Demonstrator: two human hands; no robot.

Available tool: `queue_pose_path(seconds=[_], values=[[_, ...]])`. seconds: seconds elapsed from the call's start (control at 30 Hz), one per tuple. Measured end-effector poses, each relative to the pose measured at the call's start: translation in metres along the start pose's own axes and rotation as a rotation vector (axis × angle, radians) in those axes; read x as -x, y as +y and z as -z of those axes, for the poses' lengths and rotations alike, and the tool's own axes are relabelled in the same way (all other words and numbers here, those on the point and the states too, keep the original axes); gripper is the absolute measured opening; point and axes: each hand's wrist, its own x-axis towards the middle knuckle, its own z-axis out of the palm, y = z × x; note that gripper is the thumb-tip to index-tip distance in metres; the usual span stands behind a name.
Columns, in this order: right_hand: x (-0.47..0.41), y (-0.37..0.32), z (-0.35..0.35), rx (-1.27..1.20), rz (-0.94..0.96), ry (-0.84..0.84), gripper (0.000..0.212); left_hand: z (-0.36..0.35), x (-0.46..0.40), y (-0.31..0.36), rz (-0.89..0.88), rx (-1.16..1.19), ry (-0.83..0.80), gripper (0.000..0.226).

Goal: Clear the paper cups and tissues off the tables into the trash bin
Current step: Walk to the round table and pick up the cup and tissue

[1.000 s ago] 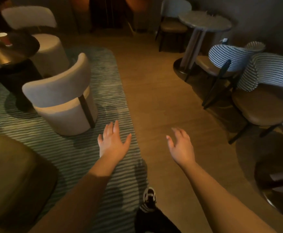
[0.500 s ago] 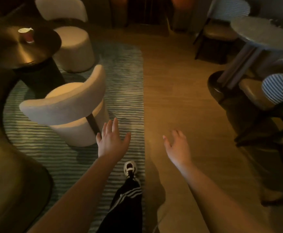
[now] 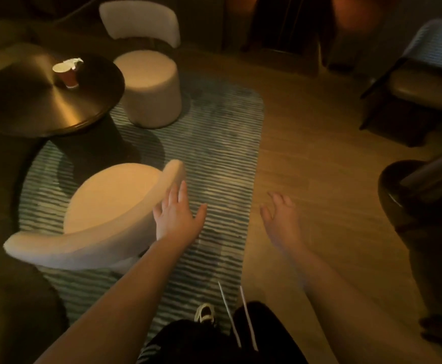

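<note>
Reaching forward, both your hands are empty with fingers spread wide: your left hand (image 3: 178, 219) hangs over the striped rug (image 3: 222, 164), just beside the curved back of the near cream chair (image 3: 104, 222), and your right hand (image 3: 283, 219) hangs over the wooden floor (image 3: 319, 153). At about ten o'clock from your left hand, well apart from it, the red paper cup (image 3: 67, 74) stands upright on the round dark tabletop (image 3: 30, 101). A crumpled white tissue (image 3: 75, 61) lies touching the cup's rim at its one o'clock side. A second cream chair (image 3: 148, 88) stands at the tabletop's three o'clock. Your shoe (image 3: 204, 312) shows on the rug at six o'clock.
</note>
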Motion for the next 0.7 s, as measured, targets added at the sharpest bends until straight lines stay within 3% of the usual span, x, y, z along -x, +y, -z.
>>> queue_pose_path(seconds=[0.37,0.7], values=[[-0.291,-0.025,-0.014,-0.022,0.28,-0.188,0.047,-0.034,-0.229,0.023,0.276,-0.074,0.088,0.084],[-0.523,-0.075,-0.009,0.084,0.523,-0.378,0.047,-0.008,-0.405,0.049,0.573,-0.056,0.233,0.078]])
